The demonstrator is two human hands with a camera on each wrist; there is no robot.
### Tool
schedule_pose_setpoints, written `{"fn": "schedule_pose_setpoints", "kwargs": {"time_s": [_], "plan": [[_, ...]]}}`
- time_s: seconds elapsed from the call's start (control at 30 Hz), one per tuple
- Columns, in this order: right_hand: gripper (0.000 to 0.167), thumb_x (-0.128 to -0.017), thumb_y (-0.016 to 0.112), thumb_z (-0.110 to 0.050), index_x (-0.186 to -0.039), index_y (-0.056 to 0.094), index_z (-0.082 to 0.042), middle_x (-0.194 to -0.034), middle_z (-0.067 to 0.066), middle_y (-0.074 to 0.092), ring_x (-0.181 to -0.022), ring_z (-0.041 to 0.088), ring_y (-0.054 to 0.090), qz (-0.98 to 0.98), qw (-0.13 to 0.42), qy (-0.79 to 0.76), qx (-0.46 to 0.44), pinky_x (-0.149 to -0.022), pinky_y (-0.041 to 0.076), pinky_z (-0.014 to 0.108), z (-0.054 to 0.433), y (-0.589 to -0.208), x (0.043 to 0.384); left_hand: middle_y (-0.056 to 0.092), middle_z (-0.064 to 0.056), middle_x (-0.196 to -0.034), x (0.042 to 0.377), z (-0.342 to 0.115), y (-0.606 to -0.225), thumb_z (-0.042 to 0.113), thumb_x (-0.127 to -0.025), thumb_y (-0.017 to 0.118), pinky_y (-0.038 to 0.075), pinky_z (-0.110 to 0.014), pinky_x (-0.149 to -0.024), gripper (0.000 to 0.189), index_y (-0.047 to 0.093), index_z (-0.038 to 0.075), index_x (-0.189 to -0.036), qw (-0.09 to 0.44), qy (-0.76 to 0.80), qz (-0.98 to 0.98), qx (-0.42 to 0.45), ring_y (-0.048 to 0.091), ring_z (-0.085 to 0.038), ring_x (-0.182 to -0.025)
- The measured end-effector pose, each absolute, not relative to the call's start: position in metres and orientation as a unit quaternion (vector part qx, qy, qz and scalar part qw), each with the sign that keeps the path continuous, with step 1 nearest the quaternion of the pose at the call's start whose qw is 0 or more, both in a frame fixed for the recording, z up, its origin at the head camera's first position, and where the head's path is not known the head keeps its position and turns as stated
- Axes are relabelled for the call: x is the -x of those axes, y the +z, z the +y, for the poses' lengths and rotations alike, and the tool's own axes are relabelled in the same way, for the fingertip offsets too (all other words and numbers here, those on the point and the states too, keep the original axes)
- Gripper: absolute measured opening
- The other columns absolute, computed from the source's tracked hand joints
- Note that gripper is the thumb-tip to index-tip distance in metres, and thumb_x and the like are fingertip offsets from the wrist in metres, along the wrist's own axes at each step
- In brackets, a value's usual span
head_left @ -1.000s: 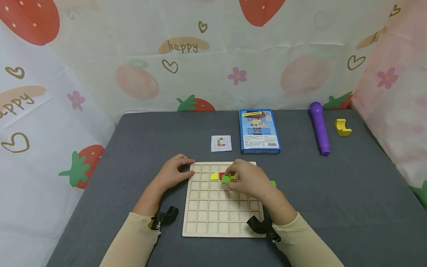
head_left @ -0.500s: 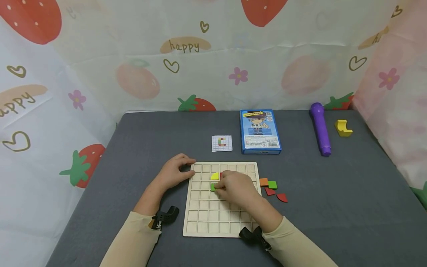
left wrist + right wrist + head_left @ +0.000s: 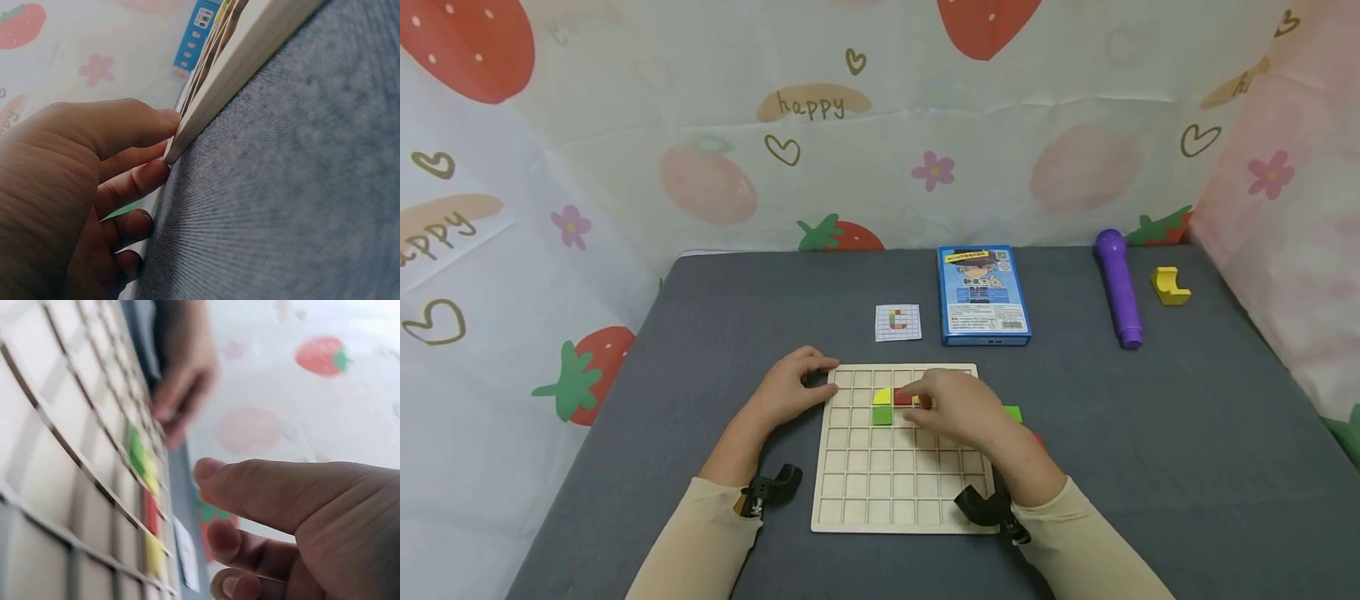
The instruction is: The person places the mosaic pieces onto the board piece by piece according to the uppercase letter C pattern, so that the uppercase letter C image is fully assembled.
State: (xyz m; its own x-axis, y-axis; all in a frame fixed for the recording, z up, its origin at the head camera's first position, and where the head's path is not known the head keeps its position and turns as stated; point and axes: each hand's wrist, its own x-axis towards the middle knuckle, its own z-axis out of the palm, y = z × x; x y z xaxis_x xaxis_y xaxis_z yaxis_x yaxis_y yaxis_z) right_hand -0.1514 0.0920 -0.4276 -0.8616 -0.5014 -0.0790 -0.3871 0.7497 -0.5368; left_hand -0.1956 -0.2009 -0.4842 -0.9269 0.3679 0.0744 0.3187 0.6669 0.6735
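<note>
A pale wooden grid board [image 3: 865,483] lies on the dark table. My left hand [image 3: 790,385] holds its far left corner, thumb on the side edge [image 3: 172,122]. On the board, a green square tile [image 3: 882,416] sits just below a yellow rounded tile [image 3: 882,397]. Right of the yellow one is a red tile [image 3: 902,397], followed by a second yellow tile [image 3: 153,553] mostly hidden by my fingers in the head view. My right hand [image 3: 958,404] hovers over these tiles, thumb and forefinger apart with nothing between them.
Beside the board's right edge, a green tile [image 3: 1013,413] and a red tile [image 3: 1040,441] show partly behind my right wrist. Farther back are a small pattern card [image 3: 897,322], a blue box [image 3: 985,296], a purple microphone-shaped object [image 3: 1120,290] and a yellow notched block [image 3: 1170,286].
My right hand carried the green tile leftward to the cell below the yellow rounded tile and let it go. It then moved back right. The left hand stayed at the corner.
</note>
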Motion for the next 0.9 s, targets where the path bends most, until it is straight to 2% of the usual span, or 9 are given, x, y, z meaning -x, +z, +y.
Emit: {"fn": "schedule_pose_setpoints", "kwargs": {"time_s": [0.07,0.17,0.27,0.37,0.5,0.57,0.63,0.7,0.9], "plan": [[0.028,-0.095,0.076,-0.024,-0.122,0.079,-0.018,-0.072,-0.008,0.058,-0.064,0.012,0.050,0.929,0.125,-0.267,0.225,-0.057,0.040,0.030,0.100,-0.422,0.154,0.064,-0.004,-0.115,0.196,-0.201,-0.483,0.019,-0.092,0.079,0.040,-0.039,-0.077,0.040,0.072,0.006,-0.130,0.034,0.364,0.911,-0.189,0.050,-0.020,-0.086],[0.026,-0.096,0.074,-0.021,-0.122,0.079,-0.018,-0.078,-0.008,0.062,-0.065,0.011,0.049,0.923,0.158,-0.269,0.226,-0.059,0.039,0.029,0.106,-0.421,0.154,0.064,-0.004,-0.115,0.196,-0.201,-0.482,0.018,-0.092,0.079,0.041,-0.040,-0.078,0.040,0.072,0.006,-0.130,0.035,0.366,0.911,-0.187,0.050,-0.020,-0.087],[0.030,-0.096,0.072,-0.019,-0.125,0.077,-0.019,-0.074,-0.005,0.062,-0.061,0.011,0.046,0.910,0.191,-0.267,0.254,-0.058,0.036,0.029,0.104,-0.428,0.153,0.064,-0.004,-0.116,0.196,-0.201,-0.482,0.018,-0.092,0.079,0.041,-0.040,-0.079,0.040,0.072,0.007,-0.129,0.035,0.365,0.911,-0.185,0.051,-0.021,-0.088],[0.034,-0.095,0.072,-0.020,-0.129,0.075,-0.019,-0.076,-0.004,0.063,-0.065,0.011,0.049,0.901,0.208,-0.256,0.283,-0.061,0.039,0.030,0.097,-0.434,0.151,0.064,-0.004,-0.116,0.196,-0.200,-0.484,0.019,-0.092,0.079,0.041,-0.040,-0.078,0.040,0.072,0.007,-0.129,0.034,0.365,0.911,-0.186,0.050,-0.020,-0.087],[0.035,-0.095,0.075,-0.021,-0.130,0.075,-0.019,-0.094,-0.005,0.072,-0.077,0.009,0.053,0.901,0.208,-0.243,0.294,-0.069,0.045,0.031,0.093,-0.437,0.149,0.064,-0.004,-0.116,0.196,-0.200,-0.485,0.019,-0.092,0.079,0.040,-0.040,-0.078,0.040,0.072,0.007,-0.129,0.030,0.366,0.911,-0.188,0.050,-0.020,-0.086],[0.035,-0.095,0.074,-0.021,-0.130,0.075,-0.019,-0.085,-0.004,0.069,-0.072,0.009,0.051,0.904,0.205,-0.246,0.284,-0.066,0.043,0.031,0.094,-0.434,0.149,0.064,-0.004,-0.116,0.196,-0.200,-0.485,0.019,-0.092,0.079,0.040,-0.039,-0.078,0.040,0.072,0.007,-0.129,0.030,0.363,0.912,-0.188,0.050,-0.020,-0.086],[0.035,-0.096,0.072,-0.020,-0.131,0.074,-0.018,-0.071,-0.004,0.060,-0.065,0.009,0.047,0.906,0.203,-0.259,0.268,-0.061,0.039,0.030,0.100,-0.429,0.151,0.064,-0.004,-0.115,0.197,-0.200,-0.485,0.019,-0.092,0.079,0.040,-0.039,-0.077,0.040,0.072,0.007,-0.129,0.029,0.361,0.913,-0.188,0.049,-0.019,-0.085],[0.035,-0.097,0.071,-0.020,-0.132,0.073,-0.017,-0.065,-0.004,0.050,-0.059,0.011,0.044,0.908,0.200,-0.275,0.244,-0.057,0.037,0.030,0.110,-0.423,0.154,0.064,-0.004,-0.115,0.197,-0.200,-0.485,0.020,-0.092,0.079,0.040,-0.039,-0.077,0.040,0.072,0.007,-0.130,0.031,0.360,0.914,-0.185,0.049,-0.020,-0.085],[0.027,-0.096,0.071,-0.016,-0.122,0.074,-0.007,-0.078,0.002,0.053,-0.065,0.016,0.047,0.917,0.188,-0.312,0.164,-0.061,0.039,0.033,0.153,-0.414,0.171,0.064,-0.003,-0.114,0.196,-0.200,-0.485,0.020,-0.092,0.079,0.040,-0.038,-0.076,0.040,0.072,0.007,-0.129,0.029,0.360,0.914,-0.184,0.049,-0.019,-0.085]]}}
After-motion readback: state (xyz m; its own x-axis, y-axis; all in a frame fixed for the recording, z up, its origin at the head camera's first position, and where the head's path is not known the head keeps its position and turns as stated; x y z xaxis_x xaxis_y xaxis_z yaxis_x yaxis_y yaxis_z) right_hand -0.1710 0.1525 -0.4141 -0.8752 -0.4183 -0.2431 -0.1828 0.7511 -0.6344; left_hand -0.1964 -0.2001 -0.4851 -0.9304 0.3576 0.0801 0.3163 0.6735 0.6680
